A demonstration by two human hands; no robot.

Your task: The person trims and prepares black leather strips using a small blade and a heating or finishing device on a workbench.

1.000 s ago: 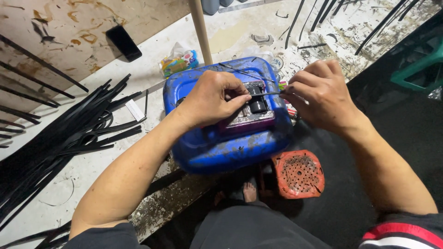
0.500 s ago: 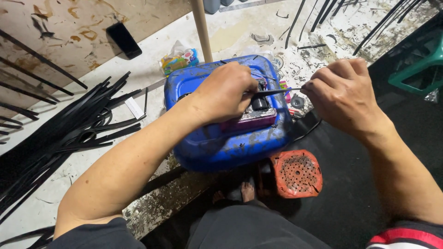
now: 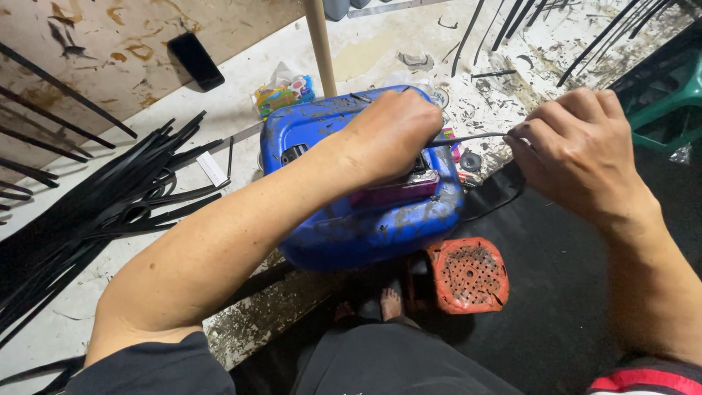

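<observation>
- Right now a thin black strip (image 3: 468, 137) stretches taut between both hands, above the blue jerrycan (image 3: 351, 219).
- Its right end is pinched in the pressed-together fingertips of the right hand (image 3: 578, 150).
- Its other end vanishes under the left hand (image 3: 391, 135), fist curled down on a pinkish block (image 3: 398, 192).
- Beside them: an orange perforated stool (image 3: 466, 274) and a heap of black strips (image 3: 95, 212).

One blue jerrycan (image 3: 351, 219) at centre, one orange perforated stool (image 3: 466, 274) below it, one green chair (image 3: 662, 102) upper right, two hands (image 3: 391, 135).
</observation>
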